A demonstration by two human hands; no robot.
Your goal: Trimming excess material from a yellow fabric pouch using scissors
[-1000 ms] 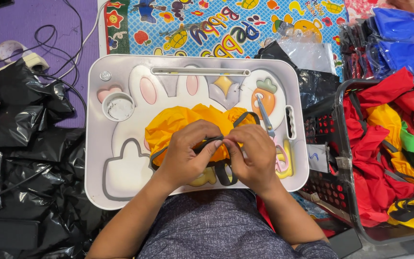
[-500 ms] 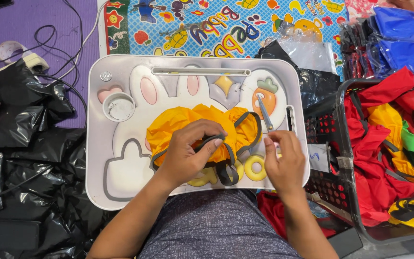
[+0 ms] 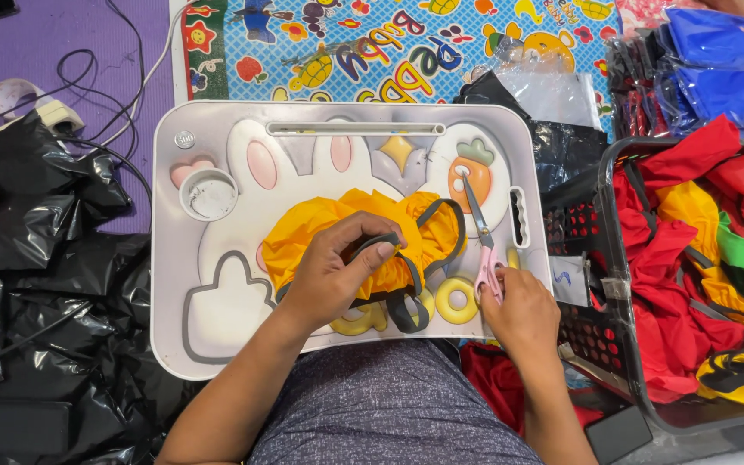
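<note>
My left hand [image 3: 337, 271] presses on a bunched yellow cloth [image 3: 303, 237] and pinches its grey strap [image 3: 393, 245] on a white lap tray [image 3: 217, 319] with a rabbit picture. The strap loops out to the right and below the cloth. My right hand [image 3: 518, 314] has its fingers on the pink handles of a pair of scissors [image 3: 480, 237] that lie on the tray's right side, blades pointing away from me.
A black basket [image 3: 613, 284] full of red, yellow and green cloth stands at the right. Black plastic bags [image 3: 36, 284] lie at the left. A colourful play mat [image 3: 389, 43] and blue packets [image 3: 716, 60] are beyond the tray. Cables [image 3: 105, 77] cross a purple mat.
My right hand has left the yellow cloth, moved right and taken the scissors' handles. The left hand stays on the cloth and strap.
</note>
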